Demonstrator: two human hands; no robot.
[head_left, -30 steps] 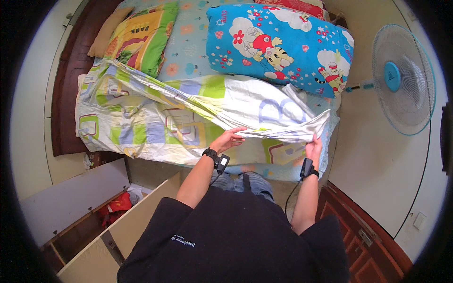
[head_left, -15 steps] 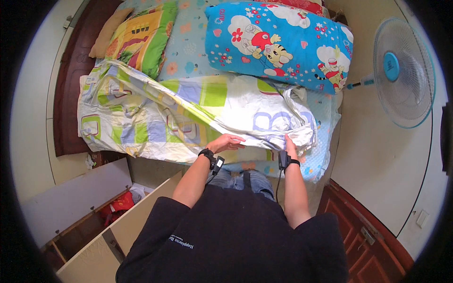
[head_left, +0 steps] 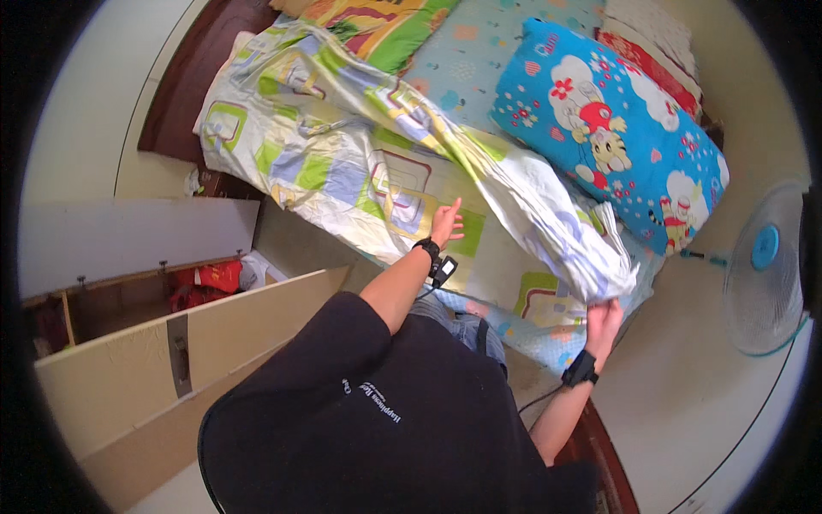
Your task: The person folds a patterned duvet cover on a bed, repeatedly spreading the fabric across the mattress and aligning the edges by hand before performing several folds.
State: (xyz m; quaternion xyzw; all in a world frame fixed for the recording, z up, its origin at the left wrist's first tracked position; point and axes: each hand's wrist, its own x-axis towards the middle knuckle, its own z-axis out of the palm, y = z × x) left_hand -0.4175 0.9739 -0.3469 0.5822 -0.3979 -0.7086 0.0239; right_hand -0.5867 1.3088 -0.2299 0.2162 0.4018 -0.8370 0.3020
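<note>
A thin bed sheet [head_left: 321, 161], white with green, yellow and lavender squares, lies across the near side of the bed. One part is gathered into a long loose fold that slants from the upper left to the near right corner. My right hand [head_left: 604, 321] is closed on the bunched end of this fold. Over the flat part of the sheet, my left hand [head_left: 447, 225] has its fingers apart and holds nothing. Whether it touches the cloth I cannot tell.
Beyond the sheet lie a blue cartoon-print bundle [head_left: 591, 128] and a green-yellow pillow [head_left: 377, 30] on a light blue mattress cover [head_left: 471, 64]. A standing fan [head_left: 766, 257] is at the right. An open wooden drawer [head_left: 205, 334] with red items is at the lower left.
My view has turned. My right hand has carried the sheet's end toward the near right, drawing the fold long. My left hand is now away from the fold, fingers apart.
</note>
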